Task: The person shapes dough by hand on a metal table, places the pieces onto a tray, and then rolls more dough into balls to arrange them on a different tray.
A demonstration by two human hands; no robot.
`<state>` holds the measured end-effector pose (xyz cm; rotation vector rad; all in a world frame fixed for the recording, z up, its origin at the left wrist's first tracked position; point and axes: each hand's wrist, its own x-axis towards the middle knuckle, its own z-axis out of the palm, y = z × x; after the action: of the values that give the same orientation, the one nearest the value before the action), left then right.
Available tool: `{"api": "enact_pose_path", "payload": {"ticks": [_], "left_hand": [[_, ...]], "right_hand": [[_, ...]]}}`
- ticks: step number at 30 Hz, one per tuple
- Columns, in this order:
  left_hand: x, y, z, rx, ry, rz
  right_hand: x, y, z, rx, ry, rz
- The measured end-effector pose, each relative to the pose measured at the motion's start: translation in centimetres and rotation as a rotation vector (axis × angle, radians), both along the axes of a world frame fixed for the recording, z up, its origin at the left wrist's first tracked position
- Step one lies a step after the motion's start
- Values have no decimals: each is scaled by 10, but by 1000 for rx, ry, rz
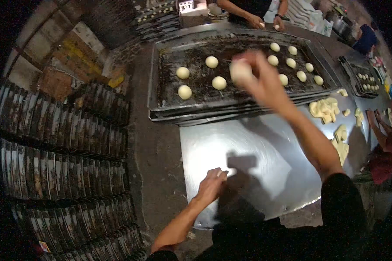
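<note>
L hand (212,186) is half-curling at the near table (204,148), any grip n/a to view; apart from it, R hand (265,80), blurred, is clasping a dough ball (241,72) above the top tray (178,107). Ball is prob. weighing little, yielding softly & poss. sticking slightly, so a light fingertip hold round its sides is suiting it. Top tray is carrying spaced balls (219,83) L & R; second tray (354,71), far R, is also holding several.

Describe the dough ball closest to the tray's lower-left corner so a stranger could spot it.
Find the large dark tray at upper centre. At its left end lie four pale balls; the dough ball is lowest, nearest the front corner.
</note>
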<state>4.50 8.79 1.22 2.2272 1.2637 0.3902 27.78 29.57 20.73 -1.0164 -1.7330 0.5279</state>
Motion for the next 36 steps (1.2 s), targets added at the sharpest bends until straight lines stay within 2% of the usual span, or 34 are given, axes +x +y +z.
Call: {"api": "enact_pose_path", "payload": {"ticks": [1,2,4,5,6,7,8,10,11,12,13,14,15,16,17,18,19,20,21,22,23,24,25,26,27,28,29,31,32,33,34,35,36], "left_hand": [[1,6,17,-171,-72,49],[0,15,16,-146,-105,32],[4,31,36,-434,-305,238],[5,44,59,-561,-391,317],[5,59,83,-693,-479,393],[0,75,97,-619,-524,421],[-1,97,141,-585,-423,458],[-15,151,159,-146,-519,402],[-14,182,171,-122,-639,435],[-15,215,184,-21,-559,478],[-17,250,190,25,-621,479],[-31,300,172,353,-408,463],[-29,333,174,444,-273,526],[-31,366,164,514,-201,516],[-33,397,151,587,-44,489],[-45,430,122,558,54,399],[-42,450,110,216,294,358],[-85,514,50,319,375,140],[-138,598,18,365,637,-264],[-50,528,96,27,672,244],[-16,486,124,284,17,155],[26,433,167,292,-34,165],[62,379,200,301,-77,179],[78,346,215,238,-200,78],[86,313,223,174,-318,-21],[87,271,212,157,-360,-127],[91,235,209,144,-392,-219],[86,165,185,19,-354,-258],[88,139,167,-89,-411,-353],[93,105,144,-194,-404,-293],[102,78,119,-243,-317,-329],[122,40,117,-438,-331,-249],[139,14,82,-575,-486,-241]], "right_hand": [[-12,47,21,264,82,-74],[-20,84,41,425,75,-215],[-43,163,31,477,146,-352],[-46,222,-9,525,10,-426],[-46,247,-47,197,-232,-313],[-43,264,-72,-101,-720,-111],[-39,276,-122,72,-1030,-233],[-59,243,-101,132,-665,-330],[-59,210,-74,165,-615,-236],[-57,172,-52,193,-570,-148],[-57,136,-45,175,-403,-72],[-50,90,-33,220,-309,8],[-39,50,-26,109,-369,105],[-30,5,-19,-41,-657,128],[-14,-36,-43,127,-528,139],[1,-76,-73,284,-405,140],[15,-116,-94,144,-421,124],[35,-148,-111,15,-436,108],[64,-178,-131,-44,-447,22],[101,-207,-150,-247,-466,-257],[142,-253,-166,-466,-457,-545],[180,-279,-178,-640,-446,-775],[225,-300,-182,-548,-718,-777],[252,-310,-178,-372,-907,-994],[279,-319,-176,-243,-994,-1034],[290,-330,-187,-108,-1086,-1071],[309,-328,-196,-97,-1084,-1071],[328,-328,-213,-208,-875,-1072],[320,-326,-206,-200,-873,-1064],[301,-315,-189,-462,-421,-1129],[282,-302,-170,-699,46,-1146],[250,-298,-152,-618,78,-1022],[206,-306,-144,-544,108,-903]]}}
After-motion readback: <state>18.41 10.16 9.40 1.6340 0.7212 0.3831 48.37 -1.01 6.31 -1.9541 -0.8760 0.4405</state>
